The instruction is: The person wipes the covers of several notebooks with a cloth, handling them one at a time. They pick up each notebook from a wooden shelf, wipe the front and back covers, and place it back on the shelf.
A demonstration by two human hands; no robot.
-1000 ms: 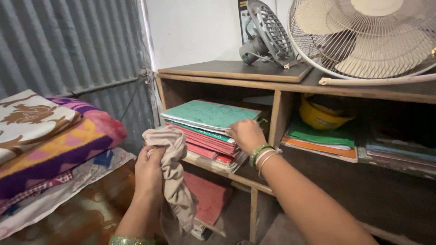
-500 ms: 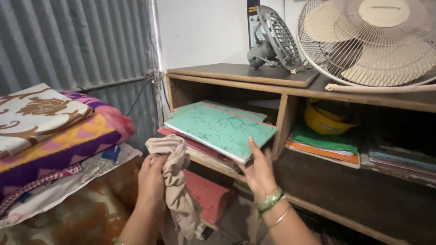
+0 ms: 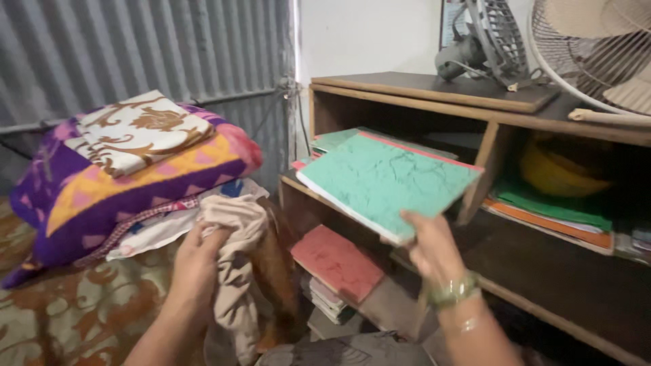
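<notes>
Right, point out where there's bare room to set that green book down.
The right hand holds the green book; the left hand holds a beige cloth. Free patches: the dark shelf board below the orange and green files, and the wooden top left of the small fan. The blanket pile is crowded.

Right hand [image 3: 434,254]: grips the near corner of a stack of green-covered books [image 3: 386,181], tilted, out of the wooden shelf [image 3: 434,91].
Left hand [image 3: 196,264]: clutches a beige cloth [image 3: 234,271].
Folded blankets [image 3: 129,169]: at 9 o'clock.
Red book [image 3: 337,261]: lower shelf, at 6 o'clock.
</notes>
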